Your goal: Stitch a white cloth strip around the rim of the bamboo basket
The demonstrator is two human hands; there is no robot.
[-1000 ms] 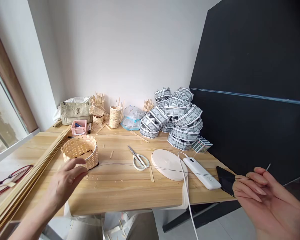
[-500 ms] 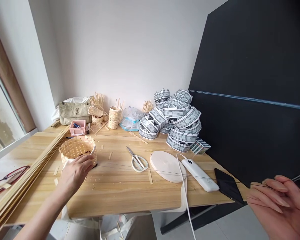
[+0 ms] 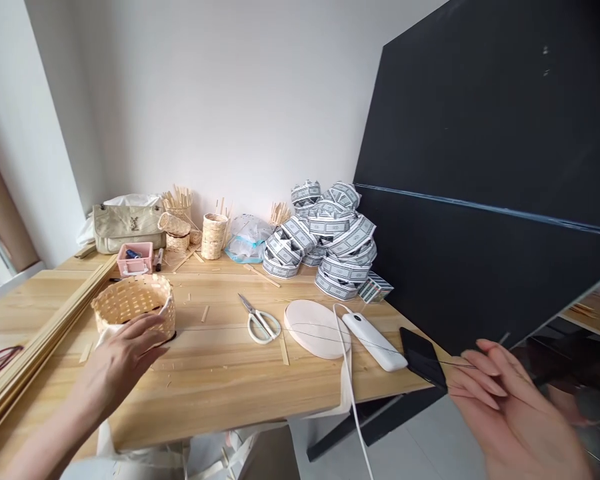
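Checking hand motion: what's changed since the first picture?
The left hand has shifted right along the front of the basket; the right hand, holding the thread, moved right, uncovering more of the phone. View swung right. Scissors and power bank stayed put.

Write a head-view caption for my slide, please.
Left hand at a round, pale woven basket, right hand holding thin dark thread running across a light wooden table.

On the wooden table [image 3: 220,393] lie a woven basket [image 3: 135,297], scissors [image 3: 254,313] and a phone [image 3: 422,355].
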